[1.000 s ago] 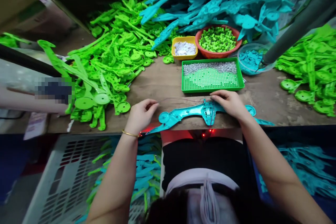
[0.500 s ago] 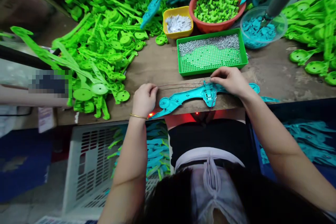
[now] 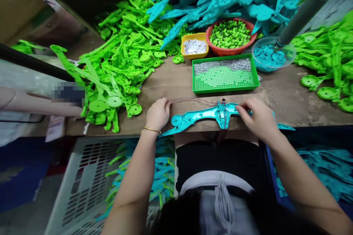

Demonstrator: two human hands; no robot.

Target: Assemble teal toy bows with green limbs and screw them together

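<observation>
A blue plastic toy bow half (image 3: 193, 115) lies along the table's front edge, its inner side up. Thin wires (image 3: 190, 99) run from its middle block (image 3: 223, 115) to my left hand (image 3: 159, 113), whose thumb and fingers pinch their ends. My right hand (image 3: 257, 117) is over the bow half's right limb, thumb and finger closed close to the plastic. Whatever may be between those fingertips is too small to make out. A small dark piece (image 3: 223, 100) sits at the block's upper edge.
Beyond the bow half stand a green perforated tray (image 3: 226, 90) of screws, a yellow bowl (image 3: 194, 56), a red bowl (image 3: 231, 51) and a clear tub (image 3: 291, 57). Green parts (image 3: 132, 51) heap left. A grey pole (image 3: 300, 14) slants down at right. Another person's arm (image 3: 35, 101) reaches in left.
My right hand has left the wires at the middle block and moved right over the limb. My left hand still pinches the wires. The red glow by the bow half is gone.
</observation>
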